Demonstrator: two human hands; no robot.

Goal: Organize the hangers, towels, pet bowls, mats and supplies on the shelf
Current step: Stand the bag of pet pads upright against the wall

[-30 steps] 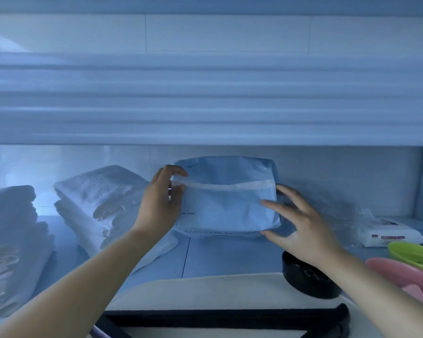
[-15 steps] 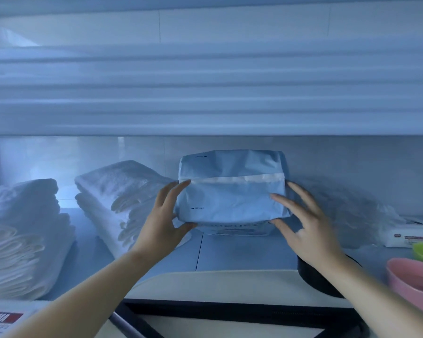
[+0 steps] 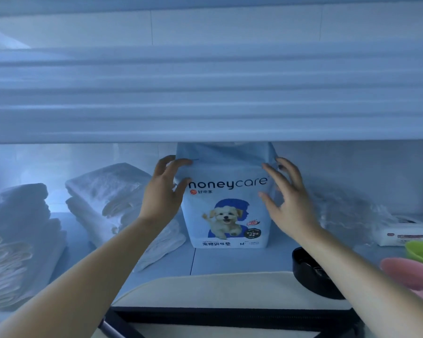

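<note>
On the shelf (image 3: 230, 259), just right of the folded towels (image 3: 112, 191), the pad pack (image 3: 227, 211) stands upright. The left hand (image 3: 160, 196) has its fingers curled round the pack's upper corner. The right hand (image 3: 291, 203), blurred, has its fingers spread at the other side. Let go unevenly, the tall, soft pack could topple forward onto the black bowl (image 3: 310, 276).

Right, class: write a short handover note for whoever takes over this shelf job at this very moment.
Left hand grips the pet pad pack at its upper left corner; right hand is open at its right edge, blurred.
Done: pack stands upright, label forward, mid-shelf, with folded towels to its left, wipes and bowls to its right.
To do: release the pack, sort bowls and mat.
</note>
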